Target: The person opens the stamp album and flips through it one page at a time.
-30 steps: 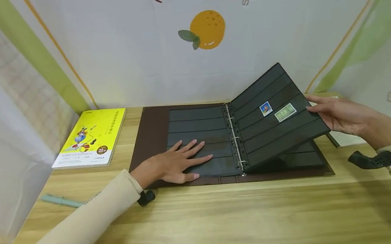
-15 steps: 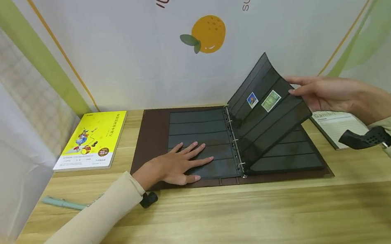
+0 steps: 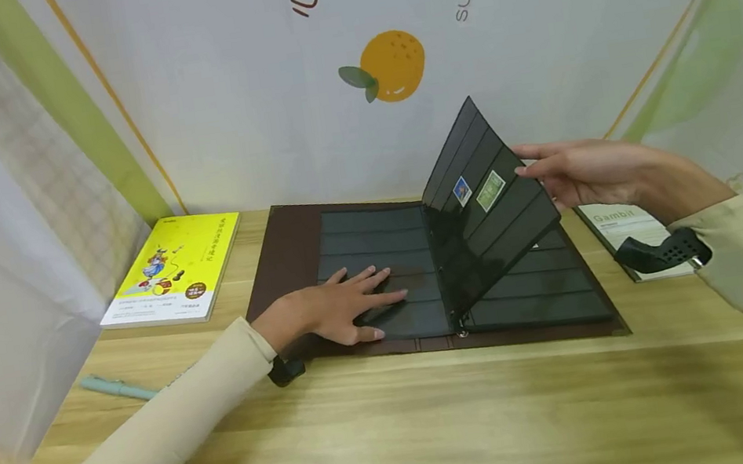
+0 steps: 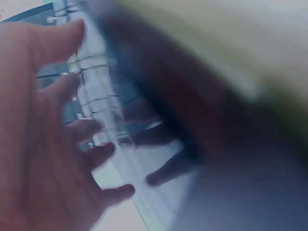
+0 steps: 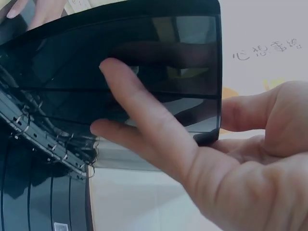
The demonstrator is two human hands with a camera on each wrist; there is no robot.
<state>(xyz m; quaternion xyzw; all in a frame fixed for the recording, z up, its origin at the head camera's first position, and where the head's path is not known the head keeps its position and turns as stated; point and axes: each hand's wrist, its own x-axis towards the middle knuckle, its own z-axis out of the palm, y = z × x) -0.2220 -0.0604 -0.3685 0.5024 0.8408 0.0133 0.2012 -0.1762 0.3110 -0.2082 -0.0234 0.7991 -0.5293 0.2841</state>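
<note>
A brown stamp album (image 3: 283,240) lies spread on the table, its black pocket pages on metal rings (image 5: 41,139). My left hand (image 3: 340,312) rests on the left page (image 3: 374,228), fingers spread. With thumb and fingers, my right hand (image 3: 594,173) pinches the outer edge of a raised page (image 3: 502,225), which slants up and bends slightly. That page bears a small blue stamp (image 3: 462,191) and a larger green stamp (image 3: 490,191). Beneath it is another black page (image 3: 538,303), partly covered, where a small pale stamp (image 5: 61,226) shows in the right wrist view.
A yellow book (image 3: 169,264) lies at the back left of the wooden table (image 3: 400,434). Close to the left sleeve is a pale green pen (image 3: 115,388). A notebook marked Gambit (image 3: 626,216) sits partly under the right wrist. Behind hangs a white curtain (image 3: 240,108) with fruit prints.
My right hand has moved up and left, swinging the page with the stamps higher toward the rings. More of the page below and of the notebook shows. My left hand has stayed in place.
</note>
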